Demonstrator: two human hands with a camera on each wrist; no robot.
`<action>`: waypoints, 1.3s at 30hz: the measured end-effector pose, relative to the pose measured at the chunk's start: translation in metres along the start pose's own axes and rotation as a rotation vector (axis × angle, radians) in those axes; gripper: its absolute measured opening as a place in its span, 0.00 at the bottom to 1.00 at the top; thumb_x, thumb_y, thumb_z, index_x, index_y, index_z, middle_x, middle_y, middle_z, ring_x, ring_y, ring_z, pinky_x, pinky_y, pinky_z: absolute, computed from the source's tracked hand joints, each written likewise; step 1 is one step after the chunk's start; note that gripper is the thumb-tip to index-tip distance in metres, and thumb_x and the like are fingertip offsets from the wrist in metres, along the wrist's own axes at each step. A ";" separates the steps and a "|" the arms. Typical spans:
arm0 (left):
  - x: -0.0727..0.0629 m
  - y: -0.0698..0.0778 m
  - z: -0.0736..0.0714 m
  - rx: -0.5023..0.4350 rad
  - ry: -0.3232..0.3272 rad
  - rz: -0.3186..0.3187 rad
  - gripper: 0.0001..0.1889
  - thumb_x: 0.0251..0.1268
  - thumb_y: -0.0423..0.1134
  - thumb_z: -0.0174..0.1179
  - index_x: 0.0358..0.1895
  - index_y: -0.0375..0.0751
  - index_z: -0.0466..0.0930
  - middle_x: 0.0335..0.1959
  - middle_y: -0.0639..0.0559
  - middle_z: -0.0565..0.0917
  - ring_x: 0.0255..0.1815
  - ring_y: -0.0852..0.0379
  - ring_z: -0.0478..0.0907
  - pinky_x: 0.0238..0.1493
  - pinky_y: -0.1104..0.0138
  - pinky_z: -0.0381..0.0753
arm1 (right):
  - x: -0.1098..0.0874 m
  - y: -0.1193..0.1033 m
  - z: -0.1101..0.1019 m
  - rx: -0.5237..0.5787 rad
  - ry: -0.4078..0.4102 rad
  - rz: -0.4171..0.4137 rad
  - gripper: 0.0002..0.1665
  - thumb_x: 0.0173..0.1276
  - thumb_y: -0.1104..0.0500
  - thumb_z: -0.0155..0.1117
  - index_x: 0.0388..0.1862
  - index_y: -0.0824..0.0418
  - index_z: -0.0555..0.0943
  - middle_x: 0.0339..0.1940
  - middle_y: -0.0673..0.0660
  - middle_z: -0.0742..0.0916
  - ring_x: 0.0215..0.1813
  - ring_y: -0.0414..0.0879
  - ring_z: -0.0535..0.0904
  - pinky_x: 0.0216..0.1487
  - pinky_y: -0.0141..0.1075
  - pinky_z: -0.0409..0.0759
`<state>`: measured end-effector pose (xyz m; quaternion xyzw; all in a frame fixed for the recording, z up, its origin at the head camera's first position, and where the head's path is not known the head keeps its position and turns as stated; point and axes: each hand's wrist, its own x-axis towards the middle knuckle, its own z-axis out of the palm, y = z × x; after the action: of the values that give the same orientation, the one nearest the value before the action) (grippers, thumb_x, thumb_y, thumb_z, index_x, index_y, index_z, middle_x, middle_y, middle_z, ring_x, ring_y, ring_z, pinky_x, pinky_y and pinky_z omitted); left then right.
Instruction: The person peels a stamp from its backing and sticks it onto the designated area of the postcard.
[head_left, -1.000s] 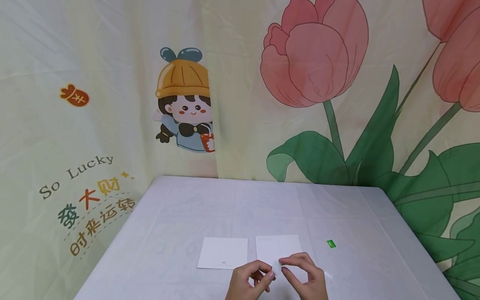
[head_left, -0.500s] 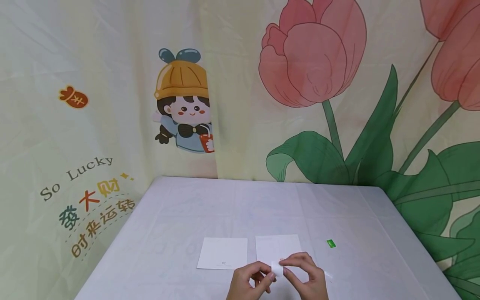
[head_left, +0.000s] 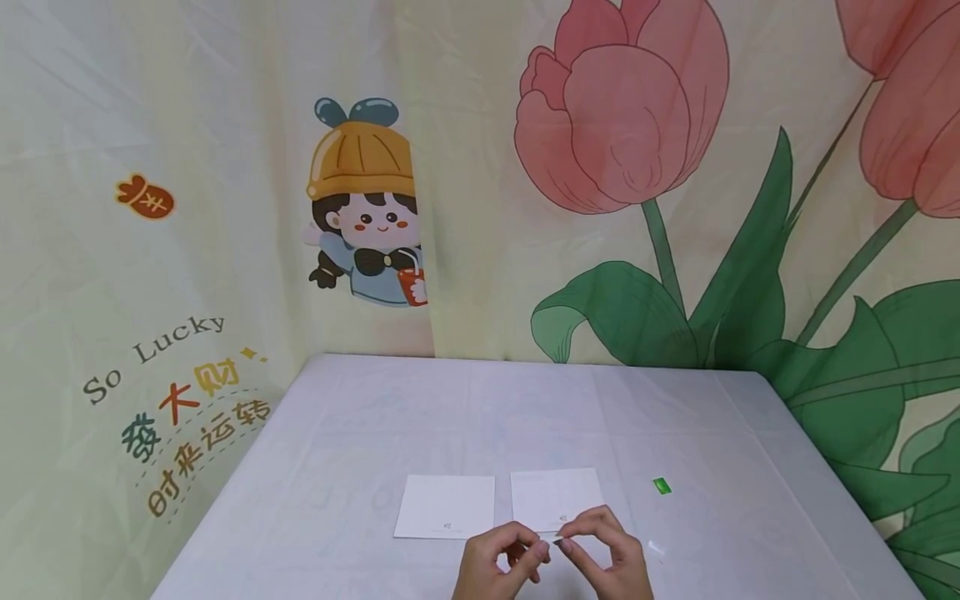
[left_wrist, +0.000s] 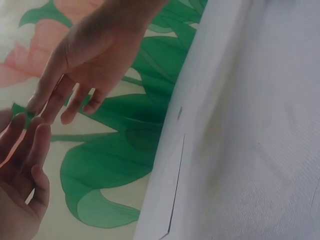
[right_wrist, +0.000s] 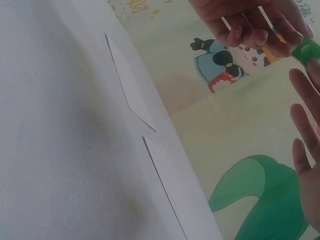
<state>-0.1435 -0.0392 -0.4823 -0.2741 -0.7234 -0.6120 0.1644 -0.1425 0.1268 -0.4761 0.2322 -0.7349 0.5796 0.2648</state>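
Both hands up at bottom centre of the frame, raised over the table (head_left: 360, 425), one small green piece (right_wrist: 307, 51) between them. Left hand (head_left: 495, 562): thumb and forefinger pinching its left end, other fingers bent under. Right hand (head_left: 611, 554): thumb and forefinger close together, pinching the right end, rest of the fingers loosely bent. From the head view the piece is nearly edge-on, a thin pale strip; both wrist views show its green face.

On the table: a left white card (head_left: 444, 502) flat at lower centre, small printed mark near its bottom edge. Right white card (head_left: 553, 496) just beside it, gap between, lower part behind the hands; same sort of mark. Small green rectangle (head_left: 662, 486) lying at lower right, apart from the cards. Shiny clear scrap (head_left: 656, 548) just beside the right hand, too small to identify.

Behind, filling the upper frame: printed backdrop (head_left: 476, 167), pink tulips upper right, cartoon figure in yellow hat left of centre, lettering at left.
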 end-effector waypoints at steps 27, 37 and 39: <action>-0.001 -0.007 0.003 0.231 0.210 0.039 0.08 0.55 0.30 0.64 0.32 0.49 0.79 0.21 0.63 0.79 0.15 0.76 0.70 0.17 0.74 0.70 | -0.010 0.011 -0.001 0.099 -0.139 0.196 0.07 0.55 0.68 0.67 0.31 0.57 0.82 0.29 0.52 0.80 0.35 0.42 0.76 0.40 0.34 0.74; 0.008 0.030 -0.003 0.119 0.173 -0.154 0.03 0.54 0.29 0.64 0.28 0.39 0.80 0.19 0.54 0.80 0.12 0.63 0.74 0.19 0.72 0.72 | -0.010 0.014 -0.001 0.108 -0.174 0.218 0.05 0.57 0.66 0.66 0.32 0.57 0.82 0.29 0.57 0.81 0.36 0.42 0.76 0.41 0.34 0.74; 0.009 0.035 -0.004 0.101 0.161 -0.182 0.02 0.55 0.30 0.63 0.28 0.39 0.80 0.19 0.53 0.81 0.12 0.62 0.74 0.19 0.71 0.73 | -0.010 0.013 -0.001 0.107 -0.180 0.232 0.04 0.58 0.65 0.66 0.32 0.57 0.82 0.29 0.58 0.81 0.36 0.42 0.76 0.42 0.35 0.74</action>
<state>-0.1303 -0.0382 -0.4481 -0.1484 -0.7597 -0.6071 0.1795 -0.1436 0.1313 -0.4922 0.2104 -0.7456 0.6214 0.1167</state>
